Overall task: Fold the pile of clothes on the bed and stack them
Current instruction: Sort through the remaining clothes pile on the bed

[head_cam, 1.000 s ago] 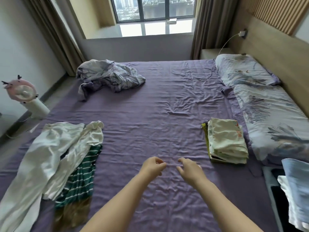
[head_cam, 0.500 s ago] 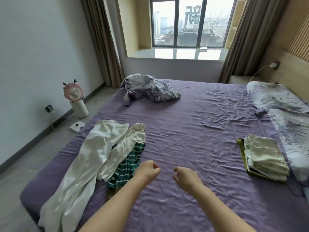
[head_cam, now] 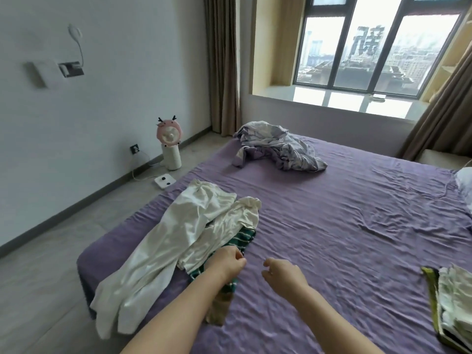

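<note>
The pile of unfolded clothes (head_cam: 184, 236) lies near the left edge of the purple bed (head_cam: 344, 226). A pair of white trousers (head_cam: 163, 241) is on top, with a green striped garment (head_cam: 240, 241) showing from under it. The trousers' long axis runs on a diagonal: the waistband end points up the bed toward the window, and the leg ends reach the near left edge and hang slightly over it.

The task looks to be partly done. A folded stack (head_cam: 452, 300) of pale garments sits at the right edge of the view, well apart from the pile. At least the trousers and the striped piece are left to fold.

The left hand (head_cam: 227, 261) hovers over the striped garment, fingers loosely curled; it appears to hold nothing. The right hand (head_cam: 283, 273) is just beside it over bare sheet, also loosely curled and empty.

A crumpled patterned blanket (head_cam: 278, 146) lies at the far side of the bed.
</note>
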`<state>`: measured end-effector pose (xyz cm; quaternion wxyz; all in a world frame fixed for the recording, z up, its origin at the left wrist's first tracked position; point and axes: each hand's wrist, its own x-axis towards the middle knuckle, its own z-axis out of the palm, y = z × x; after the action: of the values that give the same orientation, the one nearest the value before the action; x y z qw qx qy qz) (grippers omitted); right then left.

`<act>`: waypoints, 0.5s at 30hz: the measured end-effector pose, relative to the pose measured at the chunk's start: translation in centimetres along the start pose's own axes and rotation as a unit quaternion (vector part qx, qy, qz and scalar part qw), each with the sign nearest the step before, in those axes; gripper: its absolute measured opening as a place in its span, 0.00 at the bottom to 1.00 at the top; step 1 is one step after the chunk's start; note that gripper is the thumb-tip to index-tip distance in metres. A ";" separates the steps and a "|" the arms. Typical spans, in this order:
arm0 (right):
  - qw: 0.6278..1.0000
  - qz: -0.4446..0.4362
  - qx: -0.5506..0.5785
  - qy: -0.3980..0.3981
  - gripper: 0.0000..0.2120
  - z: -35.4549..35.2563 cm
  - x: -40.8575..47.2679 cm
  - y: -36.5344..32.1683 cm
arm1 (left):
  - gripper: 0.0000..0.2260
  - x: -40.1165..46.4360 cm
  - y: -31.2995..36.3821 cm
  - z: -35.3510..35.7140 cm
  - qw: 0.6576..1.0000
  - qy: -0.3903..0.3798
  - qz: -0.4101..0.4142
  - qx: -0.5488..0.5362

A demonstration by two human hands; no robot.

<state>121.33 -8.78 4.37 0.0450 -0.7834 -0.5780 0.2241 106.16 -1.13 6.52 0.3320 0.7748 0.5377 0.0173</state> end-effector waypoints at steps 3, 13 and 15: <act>1.000 0.001 -0.001 -0.013 0.15 0.3 2.0 -0.7 | 0.12 1.2 -1.3 -0.6 1.000 -0.007 -0.012 -0.004; 0.996 0.054 0.028 -0.060 0.14 2.8 12.6 -4.4 | 0.11 11.5 -8.0 -2.8 0.996 -0.081 -0.034 0.016; 0.995 0.073 0.032 -0.064 0.13 3.1 15.5 -5.2 | 0.11 14.4 -9.4 -3.8 0.995 -0.097 -0.031 0.021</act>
<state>119.03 6.73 -1.37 0.0164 -0.8058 -0.5135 0.2943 102.98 14.84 -0.27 0.3663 0.7629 0.5267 -0.0798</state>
